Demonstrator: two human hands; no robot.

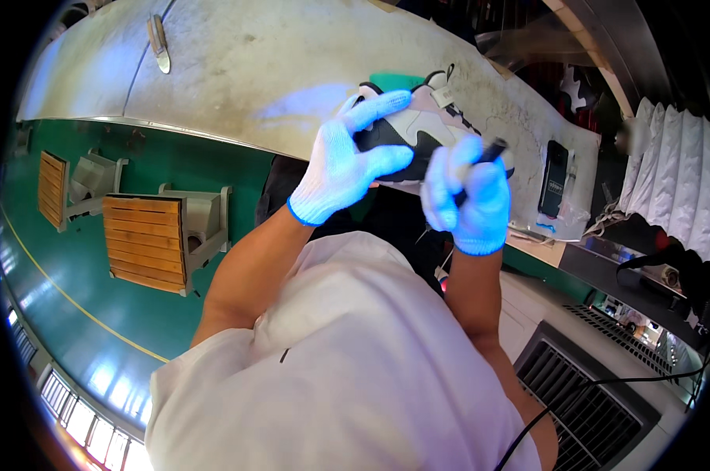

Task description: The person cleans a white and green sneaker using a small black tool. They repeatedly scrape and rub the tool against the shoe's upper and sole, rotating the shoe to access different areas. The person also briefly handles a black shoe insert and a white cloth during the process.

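A black, white and grey sneaker [406, 129] is on its side on the worktable's near edge, with a small tag at its collar. My left hand [343, 161], in a white knit glove with a blue cuff, grips it with the index finger along the upper and the thumb apart below. My right hand [472, 196], gloved alike and slightly blurred, is closed around a dark, pen-like tool [493, 150]. The tool's end points up and right, beside the shoe's right part. Whether it touches the shoe I cannot tell. My right hand hides part of the sneaker.
A folding knife or similar small blade [158, 43] lies on the pale worktable [221, 74], far left. To the right are a dark phone [554, 179] and white ribbed duct [673, 173]. Wood-slatted stools [144, 242] stand on the green floor. A black vent grille [578, 392] is at lower right.
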